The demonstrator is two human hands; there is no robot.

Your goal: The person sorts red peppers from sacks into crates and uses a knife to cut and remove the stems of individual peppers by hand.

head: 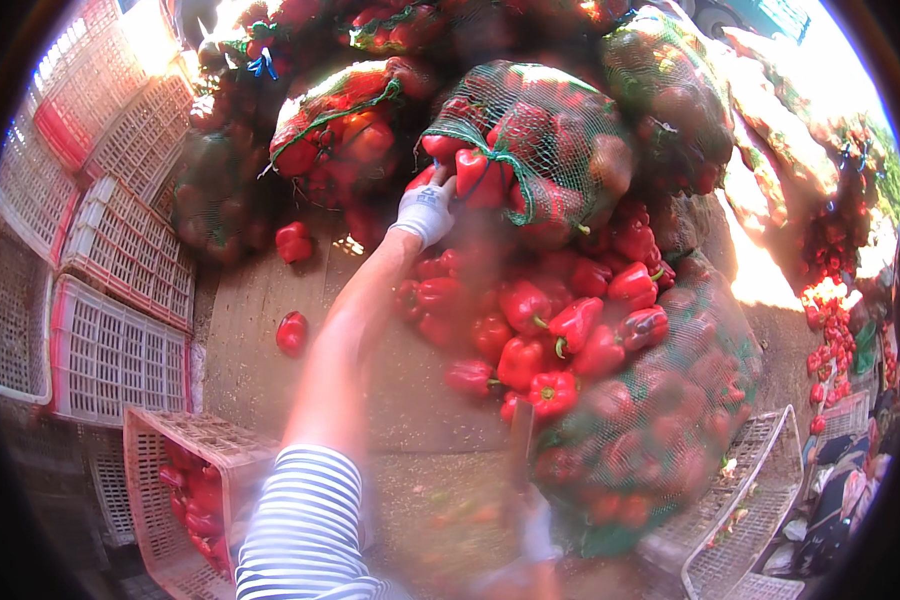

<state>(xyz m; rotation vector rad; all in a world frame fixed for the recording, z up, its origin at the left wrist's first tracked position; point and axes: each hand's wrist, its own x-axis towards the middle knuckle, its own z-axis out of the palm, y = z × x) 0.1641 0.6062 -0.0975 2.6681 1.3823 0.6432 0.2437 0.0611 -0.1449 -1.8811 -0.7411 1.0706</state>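
Observation:
My left hand (426,208), in a white knit glove, reaches forward to the mouth of a green mesh bag (562,112) full of red bell peppers. Its fingertips touch a red bell pepper (481,178) at the opening; the grip itself is hidden. Low in the view, my right hand (538,529), also gloved and blurred, is closed around a flat, narrow-bladed tool (521,442), seemingly a knife, pointing up. Loose red bell peppers (525,307) lie heaped between the hands, against a second filled mesh bag (645,420) on the right.
Stacked plastic crates (124,349) line the left side. A tilted crate (225,457) at lower left holds red peppers, and another crate (746,495) stands at lower right. More filled mesh bags (667,105) lie across the back. Two single peppers (292,334) rest on the brown floor sheet (247,300).

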